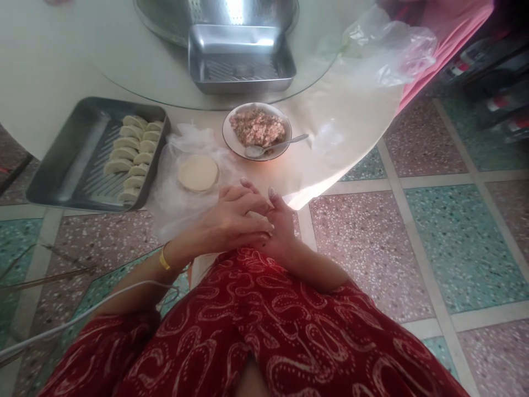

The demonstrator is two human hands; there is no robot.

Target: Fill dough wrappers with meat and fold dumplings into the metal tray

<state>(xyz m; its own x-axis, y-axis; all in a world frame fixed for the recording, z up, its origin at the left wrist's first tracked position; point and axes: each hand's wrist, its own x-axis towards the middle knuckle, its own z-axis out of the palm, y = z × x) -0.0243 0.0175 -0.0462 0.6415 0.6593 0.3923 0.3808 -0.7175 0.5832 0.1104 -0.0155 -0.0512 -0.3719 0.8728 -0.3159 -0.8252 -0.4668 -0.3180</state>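
My left hand [231, 220] lies folded over my right hand [284, 220] just above my lap, at the table's near edge. The two hands press together, and whatever is between them is hidden. A little beyond them, a stack of round dough wrappers [198, 172] rests on a thin plastic sheet [173, 193]. A white bowl [227, 132] of minced filling holds a metal spoon [275, 146]. To the left, a metal tray [61, 165] carries several folded dumplings [134, 154] in two rows.
An empty metal tray [242, 58] sits on a glass turntable [136, 71], with a perforated steel pan [173, 16] behind it. A crumpled clear plastic bag [384, 49] lies at the right. A white cable [82, 314] crosses my lap. Terrazzo floor lies below.
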